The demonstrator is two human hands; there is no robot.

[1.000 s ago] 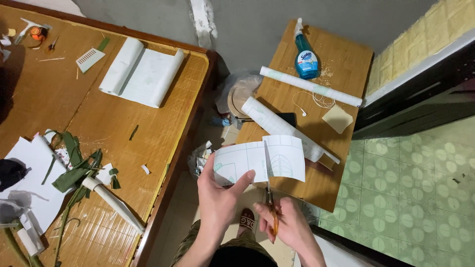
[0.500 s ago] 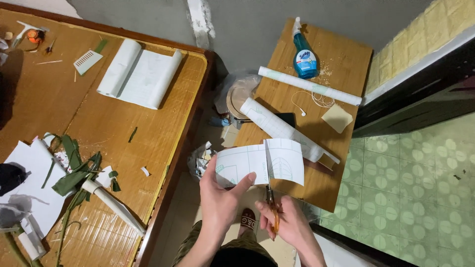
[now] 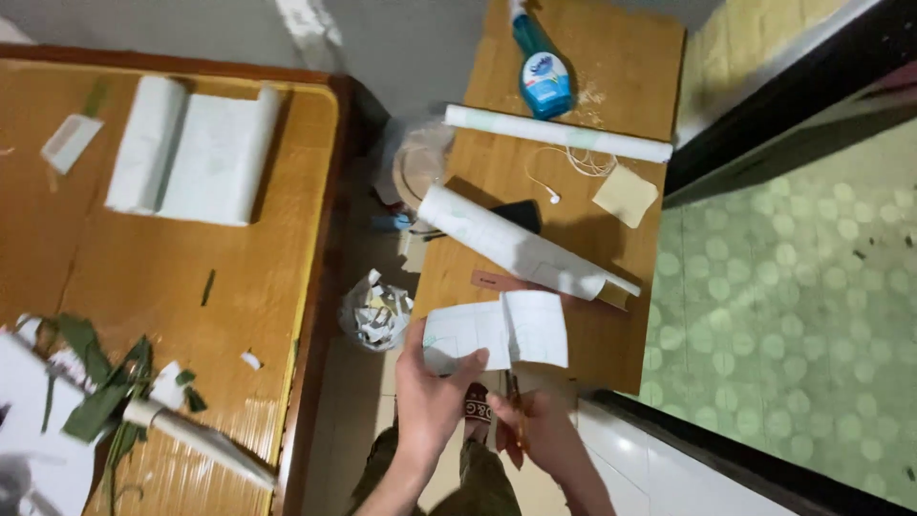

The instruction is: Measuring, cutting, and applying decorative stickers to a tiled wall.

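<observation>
Left hand (image 3: 432, 397) pinches the white paper sheet (image 3: 497, 331) at its lower left edge, thumb on top and fingers beneath, holding it above the near end of the small wooden table (image 3: 611, 86). Right hand (image 3: 544, 435), at 4 o'clock of the left, is closed around scissors (image 3: 513, 397) whose blades meet the sheet's bottom edge. A rolled paper (image 3: 525, 244) lies at 12 o'clock, a bag of scraps (image 3: 377, 313) at 9.

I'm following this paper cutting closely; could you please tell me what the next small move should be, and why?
Probably close the orange-handled scissors in the right hand a little further up the white paper sheet. The blades already sit in a partial cut at its middle, and the left hand pinches the sheet's lower left corner, keeping it steady.
</observation>
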